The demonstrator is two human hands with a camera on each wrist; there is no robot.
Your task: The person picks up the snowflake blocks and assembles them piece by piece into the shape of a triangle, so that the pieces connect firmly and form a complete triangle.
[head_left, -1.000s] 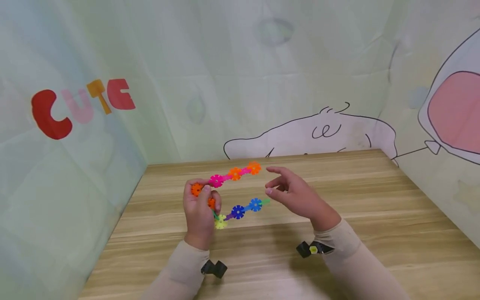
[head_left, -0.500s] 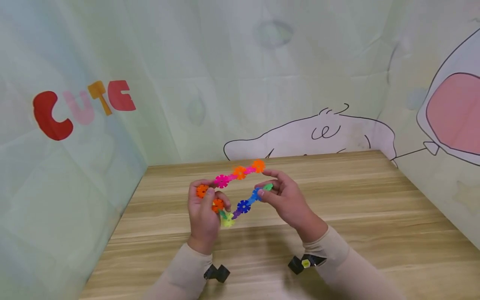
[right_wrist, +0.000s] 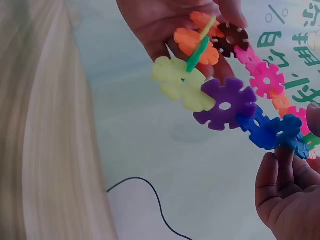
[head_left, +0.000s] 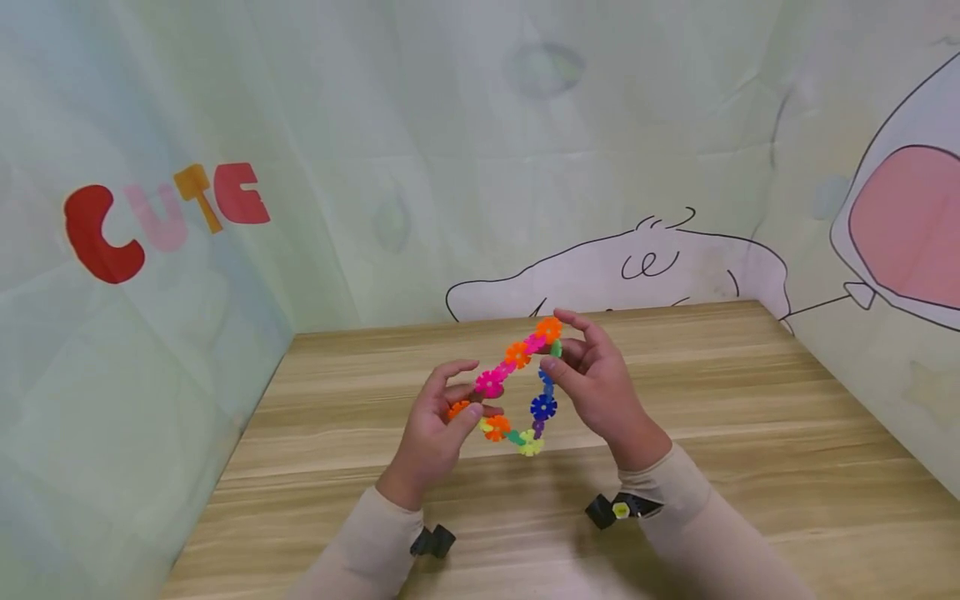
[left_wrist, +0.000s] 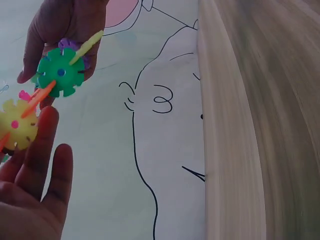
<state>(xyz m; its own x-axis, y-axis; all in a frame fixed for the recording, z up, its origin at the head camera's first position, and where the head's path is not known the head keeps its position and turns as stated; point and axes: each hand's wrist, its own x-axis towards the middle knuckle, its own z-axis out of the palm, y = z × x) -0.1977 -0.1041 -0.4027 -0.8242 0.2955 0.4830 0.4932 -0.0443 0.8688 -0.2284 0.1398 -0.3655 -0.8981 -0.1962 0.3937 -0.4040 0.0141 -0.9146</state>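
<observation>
Both hands hold a chain of colourful notched plastic snowflake discs (head_left: 517, 356) up above the table, bent into a loop. My left hand (head_left: 431, 429) grips it at the orange discs, its thumb lying over one. My right hand (head_left: 603, 387) pinches the blue and green end, with the index finger by the orange disc (head_left: 549, 330) at the other end. Whether these two ends are joined cannot be told. A purple disc (right_wrist: 226, 105) and a pale yellow disc (right_wrist: 181, 82) face the right wrist view. The left wrist view has a green disc (left_wrist: 61, 72) between the hands.
Under the hands lies a wood-grain table (head_left: 337, 517). A pale cloth backdrop (head_left: 360, 167) with cartoon drawings and "CUTE" letters stands behind and beside it. Each wrist wears a black camera mount (head_left: 432, 542).
My right hand has taken hold of the blue-green end and raised it towards the orange end. My left hand has moved right, and the chain has folded from a wide-open curve into a tighter loop.
</observation>
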